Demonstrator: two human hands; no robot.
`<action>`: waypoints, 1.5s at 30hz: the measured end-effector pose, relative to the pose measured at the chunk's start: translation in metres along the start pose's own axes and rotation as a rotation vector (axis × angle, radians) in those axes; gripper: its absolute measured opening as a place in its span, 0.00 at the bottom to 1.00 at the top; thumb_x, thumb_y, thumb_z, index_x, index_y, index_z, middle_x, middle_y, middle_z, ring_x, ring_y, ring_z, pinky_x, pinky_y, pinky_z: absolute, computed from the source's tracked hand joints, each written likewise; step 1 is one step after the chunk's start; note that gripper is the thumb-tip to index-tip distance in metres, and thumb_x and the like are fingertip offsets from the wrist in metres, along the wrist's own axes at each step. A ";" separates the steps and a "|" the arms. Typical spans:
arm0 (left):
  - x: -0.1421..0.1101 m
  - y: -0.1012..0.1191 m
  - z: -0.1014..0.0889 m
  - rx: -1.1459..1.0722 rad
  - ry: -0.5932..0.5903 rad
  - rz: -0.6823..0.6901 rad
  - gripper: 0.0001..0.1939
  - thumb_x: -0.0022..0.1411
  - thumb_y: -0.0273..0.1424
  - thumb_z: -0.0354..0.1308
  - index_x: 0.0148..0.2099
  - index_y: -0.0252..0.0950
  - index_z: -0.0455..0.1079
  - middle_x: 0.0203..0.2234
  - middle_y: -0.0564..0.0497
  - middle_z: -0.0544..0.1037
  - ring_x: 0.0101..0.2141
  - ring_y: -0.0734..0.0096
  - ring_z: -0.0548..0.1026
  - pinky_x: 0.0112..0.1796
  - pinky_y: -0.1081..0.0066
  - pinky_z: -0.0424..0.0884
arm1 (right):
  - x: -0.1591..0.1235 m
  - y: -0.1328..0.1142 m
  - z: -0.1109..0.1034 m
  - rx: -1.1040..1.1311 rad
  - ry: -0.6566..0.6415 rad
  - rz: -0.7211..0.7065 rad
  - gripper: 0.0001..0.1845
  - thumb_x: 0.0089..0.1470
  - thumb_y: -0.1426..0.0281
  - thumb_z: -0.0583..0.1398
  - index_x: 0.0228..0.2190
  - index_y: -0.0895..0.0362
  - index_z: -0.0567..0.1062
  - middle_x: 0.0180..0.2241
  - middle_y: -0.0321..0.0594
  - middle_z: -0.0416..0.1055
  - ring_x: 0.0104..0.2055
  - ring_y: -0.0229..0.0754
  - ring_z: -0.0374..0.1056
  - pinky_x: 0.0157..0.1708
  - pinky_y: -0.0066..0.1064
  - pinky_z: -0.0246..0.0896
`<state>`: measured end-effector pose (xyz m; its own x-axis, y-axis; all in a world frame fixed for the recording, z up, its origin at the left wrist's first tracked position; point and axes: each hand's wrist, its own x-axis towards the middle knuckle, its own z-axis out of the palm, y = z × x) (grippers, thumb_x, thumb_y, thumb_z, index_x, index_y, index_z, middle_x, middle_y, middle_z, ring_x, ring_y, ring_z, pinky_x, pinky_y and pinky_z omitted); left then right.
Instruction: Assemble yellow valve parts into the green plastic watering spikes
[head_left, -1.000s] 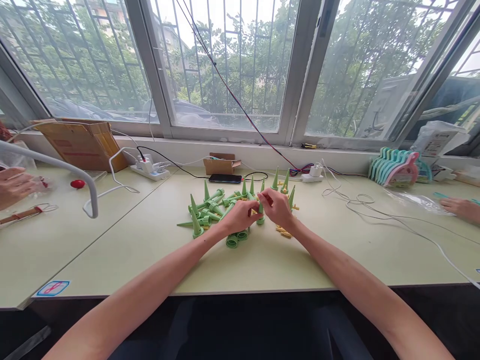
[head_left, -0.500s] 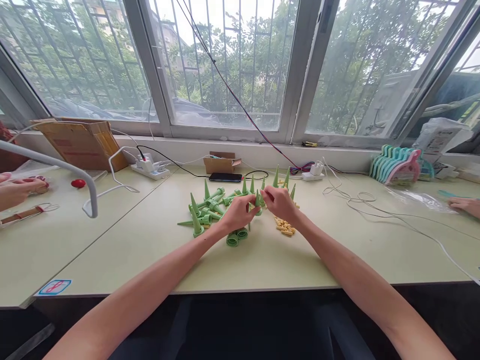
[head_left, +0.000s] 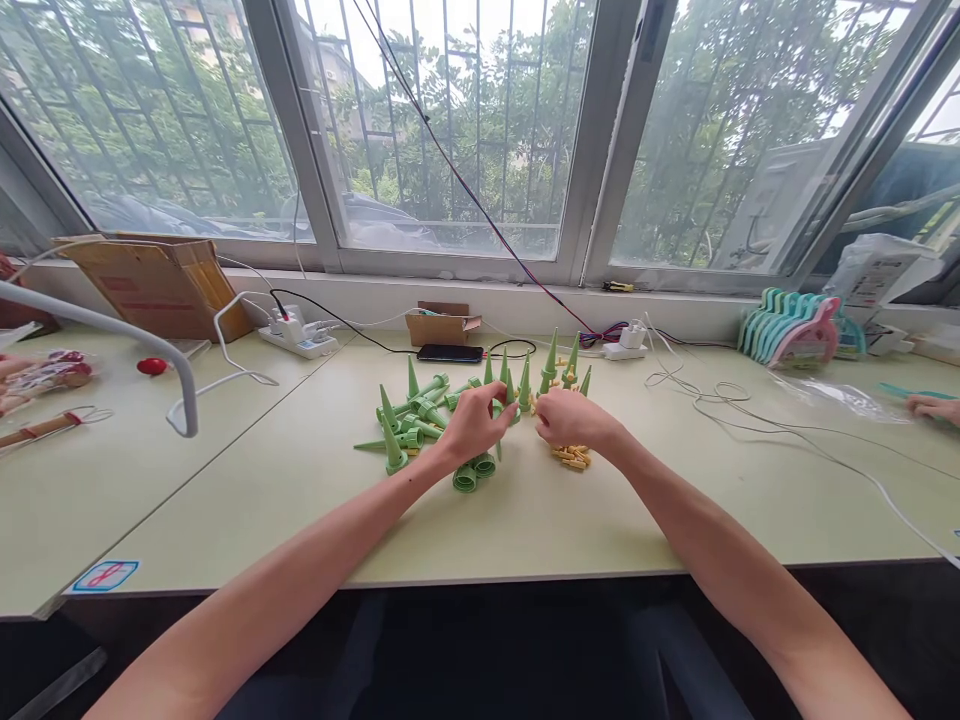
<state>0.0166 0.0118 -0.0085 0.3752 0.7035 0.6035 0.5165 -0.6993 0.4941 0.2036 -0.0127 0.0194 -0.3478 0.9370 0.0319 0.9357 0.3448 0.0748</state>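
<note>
My left hand is closed around the lower part of a green plastic cone spike, which points upward. Just to its right, my right hand has curled fingers pointing down at the table, and whatever is between them is hidden. Below that hand lies a small pile of yellow pegs. Behind it several green spikes stand upright, some with yellow pegs in their sides. More green spikes lie heaped to the left of my left hand, with two threaded green caps in front.
A black phone and a small cardboard box sit at the back. Power strips and loose cables lie on both sides. Hangers stand far right. Other people's hands show at the left and right edges.
My right hand has moved down and slightly right, away from the spike in my left hand, toward the yellow pegs. The left hand stays nearly in place with its spike.
</note>
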 end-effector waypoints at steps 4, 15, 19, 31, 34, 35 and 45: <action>-0.001 0.001 -0.001 0.003 -0.010 0.008 0.08 0.60 0.35 0.57 0.32 0.36 0.67 0.24 0.55 0.75 0.18 0.80 0.58 0.27 0.73 0.59 | -0.002 0.000 0.001 -0.007 -0.095 0.003 0.06 0.47 0.71 0.57 0.26 0.60 0.74 0.24 0.44 0.68 0.23 0.39 0.61 0.21 0.29 0.44; 0.000 0.000 -0.001 0.000 -0.022 0.008 0.09 0.60 0.35 0.57 0.31 0.36 0.65 0.27 0.55 0.76 0.19 0.79 0.59 0.27 0.73 0.59 | 0.001 -0.007 0.003 0.073 -0.106 -0.096 0.06 0.45 0.76 0.55 0.19 0.59 0.66 0.19 0.38 0.59 0.21 0.34 0.52 0.20 0.30 0.40; -0.001 0.001 -0.001 -0.003 -0.031 0.012 0.08 0.60 0.35 0.57 0.31 0.36 0.65 0.27 0.55 0.76 0.19 0.80 0.59 0.27 0.73 0.59 | -0.001 -0.005 0.000 0.087 -0.114 -0.093 0.06 0.42 0.74 0.56 0.17 0.58 0.65 0.18 0.36 0.58 0.20 0.34 0.52 0.20 0.30 0.39; -0.001 0.002 -0.001 0.003 -0.035 0.014 0.08 0.59 0.35 0.57 0.31 0.36 0.67 0.24 0.54 0.74 0.19 0.78 0.61 0.28 0.72 0.60 | -0.004 -0.001 -0.002 0.177 -0.194 -0.173 0.05 0.38 0.77 0.56 0.16 0.58 0.68 0.17 0.38 0.65 0.22 0.37 0.58 0.21 0.30 0.45; -0.001 0.002 -0.001 -0.014 -0.034 0.005 0.08 0.60 0.35 0.57 0.31 0.36 0.66 0.27 0.54 0.75 0.19 0.79 0.60 0.27 0.73 0.59 | -0.002 -0.004 0.000 0.185 -0.112 -0.156 0.06 0.43 0.77 0.56 0.18 0.58 0.67 0.19 0.38 0.65 0.22 0.36 0.57 0.22 0.30 0.45; -0.001 0.002 -0.001 -0.023 -0.035 -0.005 0.08 0.60 0.35 0.57 0.31 0.36 0.66 0.26 0.54 0.75 0.19 0.79 0.59 0.26 0.73 0.59 | -0.001 -0.005 0.001 0.190 -0.051 -0.136 0.06 0.45 0.76 0.56 0.20 0.58 0.67 0.20 0.38 0.65 0.23 0.36 0.57 0.22 0.29 0.45; 0.005 -0.003 -0.001 -0.253 0.017 -0.150 0.07 0.60 0.33 0.55 0.39 0.36 0.68 0.34 0.48 0.78 0.31 0.69 0.76 0.33 0.71 0.70 | 0.010 -0.019 0.018 0.434 0.350 0.007 0.09 0.64 0.68 0.47 0.37 0.57 0.65 0.29 0.40 0.69 0.27 0.38 0.61 0.27 0.27 0.48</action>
<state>0.0158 0.0177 -0.0062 0.2954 0.8006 0.5213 0.3560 -0.5986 0.7176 0.1835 -0.0091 0.0004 -0.2708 0.8905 0.3657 0.8507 0.3991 -0.3420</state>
